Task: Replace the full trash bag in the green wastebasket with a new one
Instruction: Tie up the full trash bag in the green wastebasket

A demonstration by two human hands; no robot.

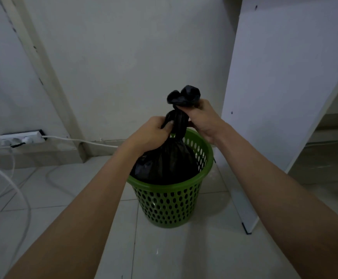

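Knotting of the bag (168,162) is judged to be the step in hand: the black neck is drawn up into a twisted rope above the basket (170,206), and a bunched tuft of plastic is seen at the top. The left grip (154,130) is curled round the lower neck, with the thumb pressed on the plastic. The right grip (201,117) is closed on the upper neck, just below the tuft. Nothing else is held.

The bag's full body is lodged inside the basket, which is stood upright on the tiled floor (184,254), just beside a white panel (275,97). No new bag is seen in view.

For the next move, the knot would need to be pulled tight and the bag then lifted straight up, clear of the rim. A firm hold below the knot is called for, since the weight is carried by thin plastic. The basket may need to be steadied if the bag drags on the perforated wall.

The bag's long axis is set near vertical, with the neck pointed upward and leaned slightly toward the panel, and the heavy end pointed down into the basket. A power strip (21,137) and white cables (73,139) are seen well apart to the left.
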